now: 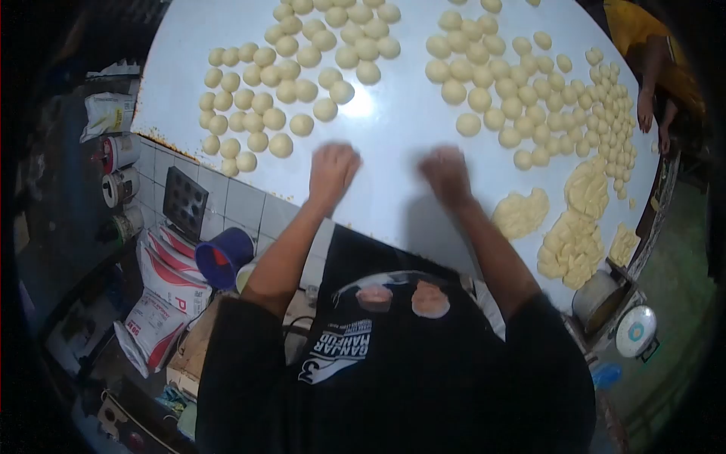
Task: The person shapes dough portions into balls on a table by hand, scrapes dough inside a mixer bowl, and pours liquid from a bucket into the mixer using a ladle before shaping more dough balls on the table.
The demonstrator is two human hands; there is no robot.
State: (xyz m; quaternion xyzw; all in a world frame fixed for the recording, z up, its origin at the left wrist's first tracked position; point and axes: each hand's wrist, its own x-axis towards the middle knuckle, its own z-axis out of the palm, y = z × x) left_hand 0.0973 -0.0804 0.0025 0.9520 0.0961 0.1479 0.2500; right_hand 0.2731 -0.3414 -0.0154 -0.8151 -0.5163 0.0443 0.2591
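Observation:
My left hand (335, 172) is over the white table (378, 200) near its front edge, fingers curled, with whatever it may hold hidden. To its right, my right hand (446, 172) is smeared by motion, its fingers unclear. Pale round dough balls (280, 144) spread over the table beyond and left of my left hand. Another group of dough balls (494, 118) lies beyond and right of my right hand, with smaller balls (611, 125) at the far right. Flat dough masses (520, 213) and a heap of cut dough pieces (569, 250) rest at the right front.
At the upper right, another person's hands (645, 110) hang by the table edge. A metal pot (596, 296) and a round lid (636, 331) are at the lower right. A purple bucket (224, 257), sacks (155, 321) and a dark moulded tray (185, 203) stand at left.

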